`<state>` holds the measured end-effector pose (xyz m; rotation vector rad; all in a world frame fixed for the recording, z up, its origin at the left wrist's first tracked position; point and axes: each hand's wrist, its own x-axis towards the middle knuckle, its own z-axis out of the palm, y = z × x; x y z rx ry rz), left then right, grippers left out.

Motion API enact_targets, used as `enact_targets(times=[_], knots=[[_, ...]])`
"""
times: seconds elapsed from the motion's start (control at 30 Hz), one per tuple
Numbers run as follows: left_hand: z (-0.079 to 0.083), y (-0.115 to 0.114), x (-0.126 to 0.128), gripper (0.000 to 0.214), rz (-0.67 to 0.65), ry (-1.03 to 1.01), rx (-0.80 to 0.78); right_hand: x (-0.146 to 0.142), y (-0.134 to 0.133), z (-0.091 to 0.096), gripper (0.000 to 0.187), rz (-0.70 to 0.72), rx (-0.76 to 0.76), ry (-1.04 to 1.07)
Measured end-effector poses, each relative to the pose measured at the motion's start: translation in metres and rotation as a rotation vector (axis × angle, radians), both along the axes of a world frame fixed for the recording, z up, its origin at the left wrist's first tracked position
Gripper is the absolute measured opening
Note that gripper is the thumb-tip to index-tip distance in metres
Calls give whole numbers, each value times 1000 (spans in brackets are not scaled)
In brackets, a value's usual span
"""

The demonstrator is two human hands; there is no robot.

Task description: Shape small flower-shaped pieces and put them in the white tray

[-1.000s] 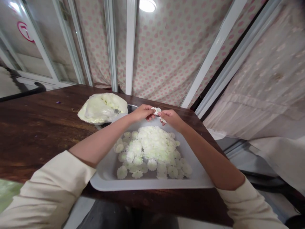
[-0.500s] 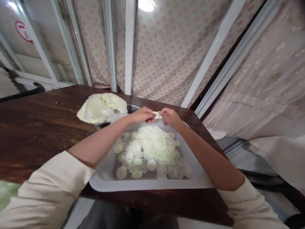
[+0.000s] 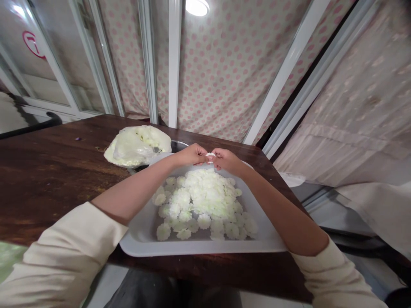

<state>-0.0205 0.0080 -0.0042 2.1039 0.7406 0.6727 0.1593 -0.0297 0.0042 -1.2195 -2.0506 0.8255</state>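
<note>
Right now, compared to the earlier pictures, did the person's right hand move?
Yes. Against the rim of the pale grey tray, the right hand has moved left, closer to the left hand and the small white flower piece between them.

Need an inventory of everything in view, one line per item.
wooden table: 1, dark brown, under tray
tray: 1, white, on table
flower-shaped pieces: many, white, heaped in tray
pale mound: 1, whitish green, on dish beyond tray
dish: 1, dark, far side of table
polka-dot fabric: 1, pink on white, behind table
round light: 1, white, overhead
small piece: 1, white, between hands
left hand: 1, pinching small piece, above tray
right hand: 1, pinching small piece, above tray
sleeves: 2, cream, on arms
</note>
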Motion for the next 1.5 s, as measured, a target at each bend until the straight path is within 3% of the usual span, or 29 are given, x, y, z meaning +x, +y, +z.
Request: enact_targets(times=[0.1,0.3,0.47,0.8,1.03,1.23,1.43,1.5], knots=[[-2,2,0,29,30,25,28,-2,-2,0,23,35,-18,-7],[-3,4,1,35,9,-1,96,-3,2,2,24,10,-258,113],[-5,4,3,48,11,-47,66,0,4,1,21,44,-240,162],[-6,7,3,49,-8,-38,68,1,3,3,16,-20,-137,114],[-7,9,2,46,5,97,123,6,5,-1,16,-30,-234,66],[-7,8,0,49,-93,221,134,16,6,4,15,-108,-317,-35],[-7,7,1,43,-38,195,156,4,4,1,44,7,-437,59],[-7,7,1,41,-39,198,173,1,2,-2,43,45,-461,53]])
